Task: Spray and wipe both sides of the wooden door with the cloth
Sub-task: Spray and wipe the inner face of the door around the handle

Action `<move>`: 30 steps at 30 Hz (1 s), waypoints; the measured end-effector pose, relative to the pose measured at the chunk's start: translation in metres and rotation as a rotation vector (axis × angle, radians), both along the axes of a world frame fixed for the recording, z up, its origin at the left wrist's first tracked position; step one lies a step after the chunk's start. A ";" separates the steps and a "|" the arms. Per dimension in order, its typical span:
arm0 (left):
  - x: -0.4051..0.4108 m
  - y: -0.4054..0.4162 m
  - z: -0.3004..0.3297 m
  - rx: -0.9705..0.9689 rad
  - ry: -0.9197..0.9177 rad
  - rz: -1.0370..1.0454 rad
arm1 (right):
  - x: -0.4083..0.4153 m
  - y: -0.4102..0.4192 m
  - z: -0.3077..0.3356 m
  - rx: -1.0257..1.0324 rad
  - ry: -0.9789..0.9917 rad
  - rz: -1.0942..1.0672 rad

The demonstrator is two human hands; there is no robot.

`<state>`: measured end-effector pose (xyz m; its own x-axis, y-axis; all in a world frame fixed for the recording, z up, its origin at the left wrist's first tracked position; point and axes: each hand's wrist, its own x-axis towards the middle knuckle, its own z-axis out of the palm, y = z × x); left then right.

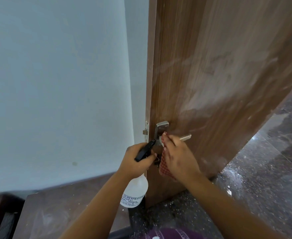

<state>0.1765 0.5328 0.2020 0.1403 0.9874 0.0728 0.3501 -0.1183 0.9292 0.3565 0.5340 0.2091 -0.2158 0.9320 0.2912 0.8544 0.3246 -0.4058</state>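
Head view: the left hand [136, 158] curls around the black trigger head of a white spray bottle [135, 191], nozzle aimed at the latch edge of the wooden door [210, 75]; the right hand [179, 158] presses a red checked cloth [164, 163] against the metal door handle [184, 136], fingers bent over it; smeary streaks mark the door face above; dark speckled floor [262, 169] lies below.

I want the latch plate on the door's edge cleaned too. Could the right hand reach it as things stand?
Probably yes. The right hand holds the cloth at the lever handle, near the latch plate. Only the spray bottle nozzle in the left hand crowds the way.
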 end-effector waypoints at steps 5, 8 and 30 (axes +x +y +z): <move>-0.003 -0.001 -0.002 0.046 0.010 -0.003 | 0.025 0.014 -0.013 0.012 -0.127 0.055; -0.006 0.000 -0.003 0.024 -0.005 0.018 | 0.067 0.031 -0.003 0.021 -0.134 -0.077; -0.001 -0.003 -0.001 0.006 -0.003 0.033 | 0.004 0.001 -0.014 -0.045 0.131 -0.034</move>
